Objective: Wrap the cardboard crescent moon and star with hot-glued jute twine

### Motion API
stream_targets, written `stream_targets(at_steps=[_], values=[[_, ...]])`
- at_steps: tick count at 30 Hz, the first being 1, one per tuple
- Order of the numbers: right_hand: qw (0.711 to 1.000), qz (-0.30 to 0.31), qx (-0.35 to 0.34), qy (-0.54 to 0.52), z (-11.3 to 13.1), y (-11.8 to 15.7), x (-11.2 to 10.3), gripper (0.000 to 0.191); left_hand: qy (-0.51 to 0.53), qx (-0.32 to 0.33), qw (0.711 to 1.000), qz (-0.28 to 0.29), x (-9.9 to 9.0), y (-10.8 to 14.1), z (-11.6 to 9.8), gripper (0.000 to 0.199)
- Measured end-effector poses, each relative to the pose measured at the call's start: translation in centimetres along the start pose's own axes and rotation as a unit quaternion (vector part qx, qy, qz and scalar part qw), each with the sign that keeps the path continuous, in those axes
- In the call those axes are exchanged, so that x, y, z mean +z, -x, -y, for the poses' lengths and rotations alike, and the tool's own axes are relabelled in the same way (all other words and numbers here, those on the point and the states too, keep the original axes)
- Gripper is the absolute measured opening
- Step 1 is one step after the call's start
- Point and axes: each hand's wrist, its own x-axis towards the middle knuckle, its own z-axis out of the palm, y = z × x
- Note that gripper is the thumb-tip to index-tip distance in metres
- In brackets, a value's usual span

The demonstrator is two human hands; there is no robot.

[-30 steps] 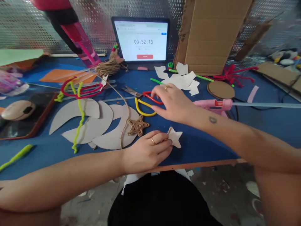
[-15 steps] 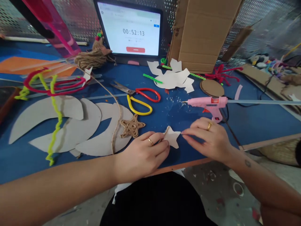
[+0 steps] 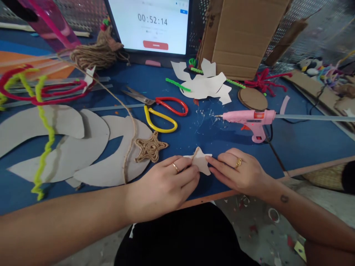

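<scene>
A small white card star [image 3: 201,161] lies near the table's front edge between my hands. Along its upper left edge runs a short stretch of twine [image 3: 196,152]. My left hand [image 3: 166,181] is closed, its thumb and fingers pinching the star's left side with the twine; the fingertips partly hide it. On the right, my right hand [image 3: 240,170] has its fingers pressed together on the star's right point. A star covered in coiled twine [image 3: 152,147] sits just beyond my left hand. Past my right hand, a pink glue gun [image 3: 253,119] lies on its side, a glue stick in its back.
Scissors with red and yellow handles [image 3: 161,125] lie open. At the left are grey crescent cutouts [image 3: 91,147] and fuzzy pipe cleaners [image 3: 46,136]. A twine bundle [image 3: 94,55], a tablet with a timer [image 3: 151,27], white cutouts [image 3: 202,87] and a cardboard box [image 3: 244,37] stand behind.
My right hand has moved left, and its fingers now rest on the star's right point. My left hand keeps its pinch. The camera view has shifted slightly.
</scene>
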Motion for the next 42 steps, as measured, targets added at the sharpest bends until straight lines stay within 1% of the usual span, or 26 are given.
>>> stream_targets(at_steps=[3,7,10,14,17,20,26,32,39,42], values=[[1.000,0.001,-0.007,0.013,0.04,0.01,0.02,0.026,0.007,-0.002,1.000,-0.004,0.03,-0.15,0.06,0.035],[0.999,0.017,-0.017,0.022,-0.05,0.03,-0.08,0.029,0.016,0.000,1.000,-0.006,0.05,-0.20,0.08,0.035],[0.999,0.023,-0.019,0.017,-0.19,0.01,-0.12,0.031,0.028,0.002,1.000,0.003,0.04,-0.13,0.04,0.037],[1.000,0.012,-0.020,0.001,-0.41,-0.07,0.06,0.031,0.034,0.004,0.999,0.021,-0.04,-0.03,0.03,0.038],[1.000,0.012,-0.016,-0.012,-0.52,-0.04,0.25,0.037,0.040,0.005,0.999,0.031,-0.02,0.03,0.09,0.038],[0.999,0.014,-0.002,-0.033,-0.53,0.01,0.37,0.043,0.048,0.006,0.998,0.030,0.08,0.03,0.14,0.036],[0.999,0.012,0.000,-0.039,-0.51,-0.08,0.39,0.036,0.049,0.005,0.998,0.034,0.13,-0.04,0.14,0.036],[0.999,0.025,0.004,-0.047,-0.54,-0.27,0.33,0.045,0.051,0.007,0.998,0.039,0.12,0.05,0.17,0.032],[0.998,0.029,-0.001,-0.049,-0.70,-0.72,0.50,0.039,0.051,0.008,0.998,0.036,0.12,0.05,0.21,0.033],[0.999,0.020,-0.004,-0.037,-0.68,-0.58,0.58,0.038,0.048,0.005,0.998,0.028,0.07,0.02,0.22,0.034]])
